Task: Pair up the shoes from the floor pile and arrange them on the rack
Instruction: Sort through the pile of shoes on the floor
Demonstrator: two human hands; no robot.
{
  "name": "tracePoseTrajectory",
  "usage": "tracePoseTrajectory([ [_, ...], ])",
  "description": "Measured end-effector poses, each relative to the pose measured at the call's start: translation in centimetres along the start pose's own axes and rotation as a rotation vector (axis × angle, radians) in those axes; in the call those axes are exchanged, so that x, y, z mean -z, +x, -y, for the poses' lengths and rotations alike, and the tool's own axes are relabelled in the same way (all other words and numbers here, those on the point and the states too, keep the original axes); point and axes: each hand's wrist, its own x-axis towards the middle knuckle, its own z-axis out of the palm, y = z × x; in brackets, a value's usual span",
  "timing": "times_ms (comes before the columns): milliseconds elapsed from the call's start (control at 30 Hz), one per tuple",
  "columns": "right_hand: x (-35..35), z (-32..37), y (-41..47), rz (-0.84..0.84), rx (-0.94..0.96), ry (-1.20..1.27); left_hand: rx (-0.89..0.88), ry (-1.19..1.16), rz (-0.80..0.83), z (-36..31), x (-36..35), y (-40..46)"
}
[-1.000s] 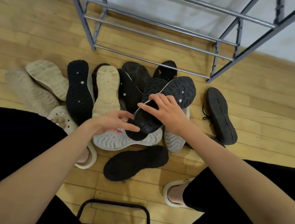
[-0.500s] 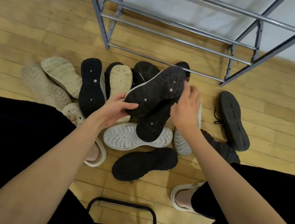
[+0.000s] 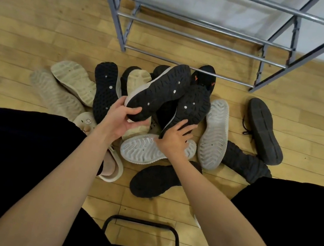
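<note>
A pile of shoes lies sole-up on the wooden floor before the grey metal rack [image 3: 202, 40]. My left hand [image 3: 122, 119] grips the heel of a black-soled sneaker with a white edge [image 3: 159, 92], lifted and tilted over the pile. My right hand [image 3: 174, 139] rests with spread fingers on the heel of a matching black-soled sneaker [image 3: 191, 106] that lies in the pile. Under that hand lies a white-soled shoe [image 3: 141, 149]. Another dotted black sole [image 3: 106, 87] lies to the left.
Beige shoes [image 3: 72, 78] lie at the left, a white sole [image 3: 214, 131] and dark shoes [image 3: 264, 129] at the right, a black shoe [image 3: 153, 180] near my feet. My feet wear pale slippers [image 3: 113, 168]. A black stool frame [image 3: 143, 227] is below me.
My left hand took over the lifted black sneaker at its heel. My right hand let go of it and dropped onto the second black sneaker in the pile.
</note>
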Motion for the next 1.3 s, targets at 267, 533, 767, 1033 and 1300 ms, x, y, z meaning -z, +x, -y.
tracePoseTrajectory([
  [267, 2.7, -4.8, -0.4, -0.036, 0.115, 0.385, -0.021, 0.066, -0.03, -0.9, -1.5, -0.6],
  [533, 9.7, -9.9, -1.5, 0.185, 0.03, 1.15, 0.294, -0.058, 0.101, -1.1, -2.8, -1.4],
  [767, 12.2, -12.3, -0.9, 0.212, -0.328, 1.853, 0.482, 0.224, 0.023, 1.5, -6.8, -2.2],
  [1033, 11.3, -13.1, -1.3, 0.056, -0.509, 1.281, 0.394, 0.303, -0.024, 1.2, -6.9, -2.4],
  [1300, 15.7, -13.3, -1.2, -0.377, -0.376, 1.4, 0.402, 0.079, 0.11, -0.1, -8.2, -2.9],
])
